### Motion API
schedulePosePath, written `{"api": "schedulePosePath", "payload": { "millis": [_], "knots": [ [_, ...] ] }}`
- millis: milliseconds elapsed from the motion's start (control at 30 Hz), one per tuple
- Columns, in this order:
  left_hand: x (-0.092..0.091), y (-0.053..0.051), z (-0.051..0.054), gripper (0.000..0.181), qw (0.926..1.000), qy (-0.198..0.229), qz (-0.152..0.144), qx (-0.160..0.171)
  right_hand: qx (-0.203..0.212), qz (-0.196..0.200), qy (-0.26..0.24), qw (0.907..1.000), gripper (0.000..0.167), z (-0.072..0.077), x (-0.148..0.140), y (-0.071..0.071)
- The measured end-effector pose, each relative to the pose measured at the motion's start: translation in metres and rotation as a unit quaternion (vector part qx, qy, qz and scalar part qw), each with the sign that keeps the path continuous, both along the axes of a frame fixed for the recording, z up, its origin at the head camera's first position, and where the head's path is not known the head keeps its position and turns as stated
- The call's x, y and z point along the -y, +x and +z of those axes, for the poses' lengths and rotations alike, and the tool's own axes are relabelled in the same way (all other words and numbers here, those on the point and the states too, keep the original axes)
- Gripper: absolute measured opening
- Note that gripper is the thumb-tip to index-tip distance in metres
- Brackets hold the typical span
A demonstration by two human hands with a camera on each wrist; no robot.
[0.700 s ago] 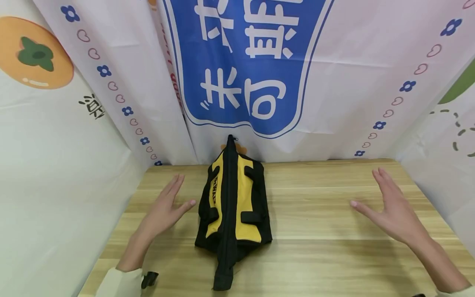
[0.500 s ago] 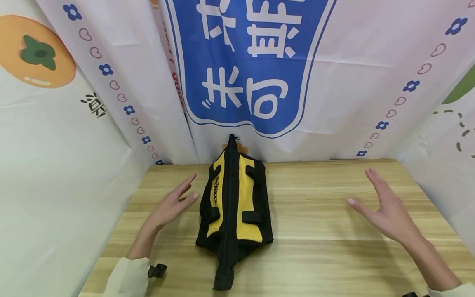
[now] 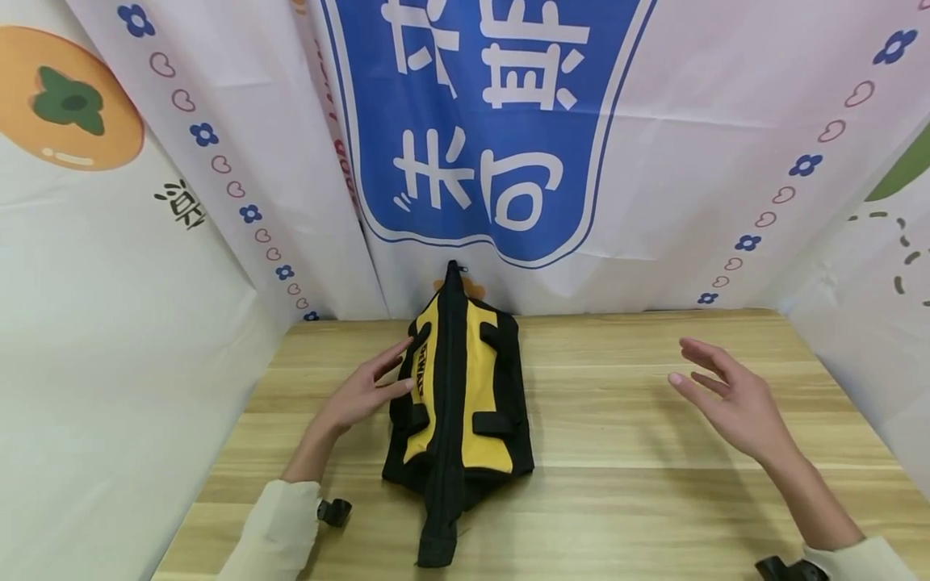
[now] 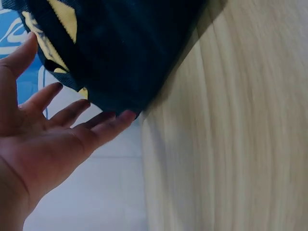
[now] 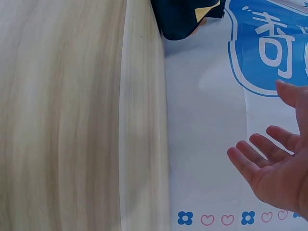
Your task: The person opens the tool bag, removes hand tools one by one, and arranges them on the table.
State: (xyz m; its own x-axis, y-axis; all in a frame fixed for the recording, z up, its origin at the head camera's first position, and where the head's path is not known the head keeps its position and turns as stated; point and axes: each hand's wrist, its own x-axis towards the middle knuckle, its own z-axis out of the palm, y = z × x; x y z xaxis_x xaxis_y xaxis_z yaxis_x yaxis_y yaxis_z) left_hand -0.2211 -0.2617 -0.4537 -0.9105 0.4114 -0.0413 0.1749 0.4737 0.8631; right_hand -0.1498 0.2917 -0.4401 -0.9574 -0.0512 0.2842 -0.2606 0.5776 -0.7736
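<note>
On the table [image 3: 603,484] we see a bag [image 3: 452,395], left of centre, its far end near the back edge; the left hand [image 3: 366,393] is at its left side, fingers loosely spread, though we cannot tell if they touch; the right hand [image 3: 737,403] hovers toward the right edge, thumb and fingers apart.

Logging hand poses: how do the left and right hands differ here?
The left hand is at the bag, overlapping its side in the head view, contact unclear; the right hand is well apart from it, above the table. In that view, the left hand points up and right, the right hand up and left. Both are bare and hold nothing.
</note>
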Motion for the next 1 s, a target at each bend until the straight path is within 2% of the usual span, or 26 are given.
{"api": "schedulePosePath", "payload": {
  "millis": [467, 667, 1000],
  "knots": [
    [-0.016, -0.006, -0.002, 0.075, 0.9998, -0.008, -0.013, -0.011, -0.001, 0.026, -0.028, 0.9993, 0.056, -0.004, 0.012, -0.008],
    [-0.035, -0.004, -0.002, 0.076, 0.9996, -0.014, -0.021, -0.016, 0.013, 0.031, -0.037, 0.9987, 0.055, -0.005, 0.015, -0.009],
    [-0.073, -0.006, -0.002, 0.077, 0.999, -0.021, -0.035, -0.019, 0.003, 0.047, -0.048, 0.9977, 0.054, -0.004, 0.026, -0.018]
  ]
}}
